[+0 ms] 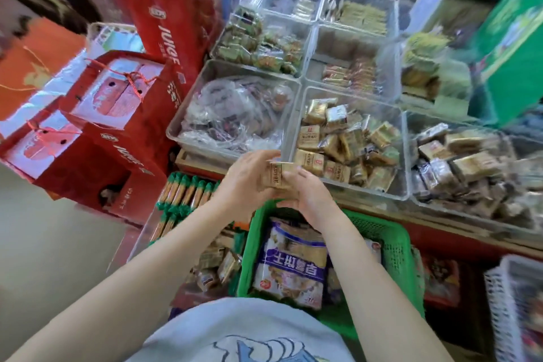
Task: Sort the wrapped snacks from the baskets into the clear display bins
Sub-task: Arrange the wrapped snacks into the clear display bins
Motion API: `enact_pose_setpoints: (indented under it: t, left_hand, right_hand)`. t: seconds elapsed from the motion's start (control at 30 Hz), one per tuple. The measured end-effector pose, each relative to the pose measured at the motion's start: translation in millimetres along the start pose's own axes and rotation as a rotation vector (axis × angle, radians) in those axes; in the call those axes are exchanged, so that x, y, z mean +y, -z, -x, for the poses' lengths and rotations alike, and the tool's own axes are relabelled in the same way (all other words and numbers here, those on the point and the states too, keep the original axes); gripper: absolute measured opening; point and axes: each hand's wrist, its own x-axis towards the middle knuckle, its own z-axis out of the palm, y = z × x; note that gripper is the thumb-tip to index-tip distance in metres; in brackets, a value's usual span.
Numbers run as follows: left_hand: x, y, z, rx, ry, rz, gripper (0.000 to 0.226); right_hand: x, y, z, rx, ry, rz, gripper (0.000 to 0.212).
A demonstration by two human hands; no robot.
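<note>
Small gold-wrapped snack [278, 175] held at frame centre, above the far rim of the green basket [396, 247] and just short of the near wall of the clear bin [296, 114] holding matching gold packets. Judged light, block-shaped and fairly firm inside, with a glossy film wrapper likely to slide under a loose pinch and to crinkle at the sealed ends; best taken across the flat faces or short sides, not by the wrapper flaps. Left hand [249, 182] curled around the packet's left side, fingers [264, 156] arched over its top edge. Right hand [311, 194] closing on the right and lower edge, fingertips against the wrapper; exact thumb placement hidden behind the packet. Packet thus pinched between both hands, printed label facing up and toward the camera, tilted slightly. More than one packet possibly stacked in the grip; cannot tell. Large blue-and-white bag [293, 261] lying in the basket below the wrists. Neighbouring bin to the right [411, 156] filled with darker wrapped pieces, so care judged necessary over the choice of compartment.
</note>
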Motion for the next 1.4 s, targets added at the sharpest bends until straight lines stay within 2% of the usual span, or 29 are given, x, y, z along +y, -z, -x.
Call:
enact_pose_setpoints:
  t: [0.1,0.2,0.27,0.3,0.37,0.43,0.47,0.6,0.67,0.73,0.8,0.83,0.97,1.07,1.23,1.3,1.4]
  left_hand:
    - [10,-10,-27,-0.074,0.122,-0.112,0.089]
    - [0,-27,-45,-0.238,0.222,-0.308,0.088]
    - [-6,-38,-48,-0.355,0.249,-0.419,0.087]
    - [-8,-42,-48,-0.381,0.251,-0.457,0.088]
    - [-13,-49,-46,-0.382,0.251,-0.507,0.090]
    - [-15,-50,-46,-0.383,0.254,-0.519,0.089]
    - [-16,-49,-46,-0.386,0.257,-0.513,0.088]
    - [-17,-48,-44,-0.365,0.260,-0.422,0.085]
    - [-17,-47,-34,-0.268,0.259,-0.330,0.078]
    - [-23,-47,-16,-0.099,0.270,-0.242,0.066]
    - [-38,-46,5,0.024,0.326,-0.194,0.052]
    - [-50,-46,16,0.038,0.383,-0.175,0.045]
    - [-104,-45,61,-0.132,0.650,-0.199,0.030]
    - [-139,-48,93,-0.272,0.749,-0.283,0.040]
    - [-180,-72,127,-0.495,0.713,-0.328,0.054]
    - [-186,-79,130,-0.504,0.687,-0.360,0.056]
    - [-186,-79,127,-0.454,0.671,-0.392,0.043]
  right_hand:
    - [-33,43,0,0.296,0.123,0.159,0.028]
    - [-61,81,1,0.658,0.300,0.382,0.032]
    - [-75,100,-6,0.785,0.455,0.599,0.037]
    - [-76,109,-16,0.767,0.485,0.746,0.043]
    - [-75,120,-33,0.579,0.351,1.011,0.059]
    - [-71,127,-46,0.437,0.171,1.092,0.070]
    - [-70,126,-49,0.449,0.160,1.091,0.071]
    - [-58,101,-49,0.662,0.471,1.101,0.052]
    - [-42,79,-44,0.651,0.610,1.095,0.036]
    - [-19,55,-37,0.500,0.659,1.054,0.022]
    - [7,30,-30,0.287,0.578,1.029,0.019]
    - [23,18,-28,0.193,0.506,1.034,0.019]
    - [86,-21,-27,-0.059,0.217,1.083,0.021]
    - [122,-40,-26,-0.117,0.083,1.098,0.023]
    - [155,-56,-24,-0.145,-0.033,1.099,0.022]
    - [159,-59,-25,-0.146,-0.062,1.095,0.021]
    - [160,-64,-26,-0.113,-0.073,1.098,0.020]
